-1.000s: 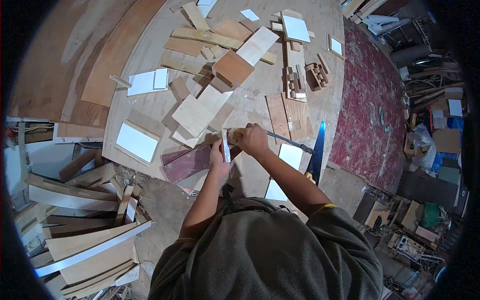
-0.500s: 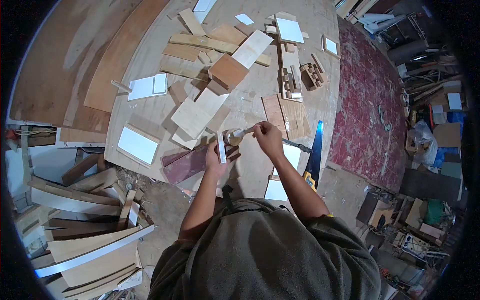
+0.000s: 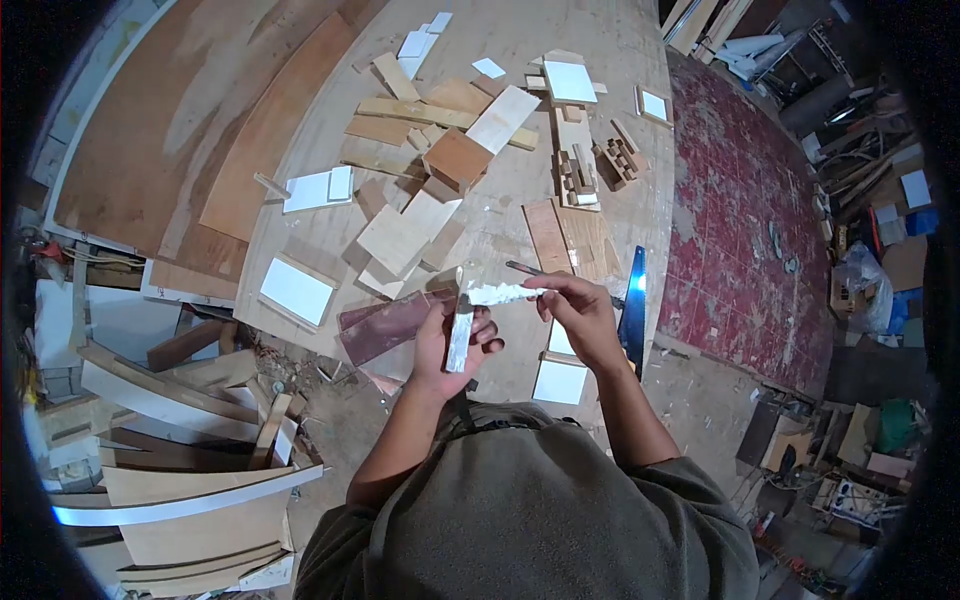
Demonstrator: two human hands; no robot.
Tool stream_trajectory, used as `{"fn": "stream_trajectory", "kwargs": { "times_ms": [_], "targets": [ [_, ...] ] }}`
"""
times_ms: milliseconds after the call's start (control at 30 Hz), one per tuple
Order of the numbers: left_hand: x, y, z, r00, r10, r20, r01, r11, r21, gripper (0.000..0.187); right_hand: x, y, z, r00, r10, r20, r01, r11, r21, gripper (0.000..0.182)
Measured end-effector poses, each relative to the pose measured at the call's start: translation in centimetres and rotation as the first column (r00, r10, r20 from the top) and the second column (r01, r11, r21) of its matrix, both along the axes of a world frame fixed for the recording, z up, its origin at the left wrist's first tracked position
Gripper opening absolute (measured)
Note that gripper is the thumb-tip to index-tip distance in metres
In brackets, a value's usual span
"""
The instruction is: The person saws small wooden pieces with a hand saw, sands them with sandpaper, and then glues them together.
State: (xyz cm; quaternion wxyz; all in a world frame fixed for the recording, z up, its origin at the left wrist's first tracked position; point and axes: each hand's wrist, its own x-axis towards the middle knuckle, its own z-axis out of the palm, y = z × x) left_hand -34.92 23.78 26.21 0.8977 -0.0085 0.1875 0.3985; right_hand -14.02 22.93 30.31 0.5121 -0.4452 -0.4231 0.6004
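My left hand (image 3: 440,350) is closed around a narrow strip of wood (image 3: 460,335), held upright, with a wet-looking white coating along it. Pinched in my right hand (image 3: 582,315) is a thin stick (image 3: 500,294) thickly smeared with white paste. Its coated end overlaps the strip near the top. Beneath my left hand lies a flat maroon piece (image 3: 380,332). A handsaw (image 3: 633,310) rests to the right of my right hand, its handle hidden by my forearm.
Stacked wood blocks and boards (image 3: 458,162) cover the table's middle. White-faced panels (image 3: 297,290) lie at the left, with notched wood pieces (image 3: 618,160) farther right. Large curved sheets (image 3: 200,130) lean along the left edge. Offcuts (image 3: 190,400) crowd the floor at lower left.
The stick has come away from the small round container and now meets the strip. My right hand has moved down and right, and my left hand has lowered slightly, tilting the strip's face into view.
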Motion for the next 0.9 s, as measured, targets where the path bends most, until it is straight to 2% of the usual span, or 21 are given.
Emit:
{"fn": "stream_trajectory", "kwargs": {
  "times_ms": [100, 300, 433, 500, 567, 667, 700, 733, 767, 800, 833, 867, 900],
  "targets": [
    [0.6, -1.6, 3.1, 0.998, -0.046, 0.032, 0.045, 0.998, 0.047, 0.031, 0.7, -1.9, 2.1, 0.985, 0.003, 0.172, -0.031, 0.987, 0.158, 0.024],
    [1.8, -4.0, 6.1, 0.997, -0.072, 0.028, 0.07, 0.993, 0.093, 0.03, 1.3, -4.9, 4.2, 0.961, -0.076, 0.267, -0.01, 0.951, 0.308, 0.019],
    [2.3, -5.3, 6.9, 0.999, -0.041, 0.013, 0.04, 0.994, 0.101, 0.03, 1.5, -7.3, 6.2, 0.968, -0.053, 0.244, 0.001, 0.978, 0.211, 0.018],
    [2.8, -5.9, 7.9, 0.999, -0.035, 0.011, 0.034, 0.993, 0.11, 0.03, 1.9, -8.1, 6.9, 0.934, -0.033, 0.355, -0.051, 0.973, 0.224, 0.015],
    [3.7, -6.7, 10.0, 0.984, 0.028, -0.177, -0.014, 0.997, 0.078, 0.029, 2.5, -8.9, 7.7, 0.931, -0.032, 0.364, -0.072, 0.96, 0.269, 0.013],
    [5.0, -7.6, 11.5, 0.968, 0.052, -0.245, -0.053, 0.999, 0.002, 0.029, 3.4, -9.8, 8.0, 0.906, -0.062, 0.419, -0.107, 0.924, 0.367, 0.012],
    [5.0, -7.9, 11.0, 0.969, 0.047, -0.244, -0.048, 0.999, 0.002, 0.029, 3.8, -10.0, 8.0, 0.881, -0.1, 0.463, -0.12, 0.898, 0.422, 0.012],
    [4.8, -8.2, 10.1, 0.994, -0.018, -0.106, 0.026, 0.997, 0.07, 0.03, 4.0, -10.2, 7.9, 0.88, -0.105, 0.464, -0.114, 0.9, 0.42, 0.012],
    [4.9, -8.5, 9.5, 0.995, -0.092, 0.03, 0.087, 0.985, 0.147, 0.03, 4.1, -10.4, 7.8, 0.889, -0.18, 0.421, -0.004, 0.915, 0.402, 0.012],
    [5.2, -8.9, 9.4, 0.995, -0.093, 0.03, 0.087, 0.985, 0.148, 0.03, 4.2, -10.5, 7.7, 0.89, -0.254, 0.378, 0.101, 0.919, 0.38, 0.012],
    [5.6, -9.2, 9.4, 0.996, -0.091, 0.024, 0.087, 0.984, 0.153, 0.031, 4.7, -10.8, 7.6, 0.899, -0.257, 0.355, 0.13, 0.929, 0.346, 0.011],
    [5.9, -9.5, 9.5, 0.996, -0.089, 0.017, 0.085, 0.983, 0.161, 0.032, 5.1, -11.2, 7.8, 0.9, -0.257, 0.353, 0.127, 0.928, 0.35, 0.011],
    [6.2, -10.0, 9.9, 0.996, -0.092, 0.008, 0.09, 0.988, 0.121, 0.032, 5.6, -11.7, 8.1, 0.932, -0.175, 0.316, 0.06, 0.937, 0.343, 0.011]
  ]
}}
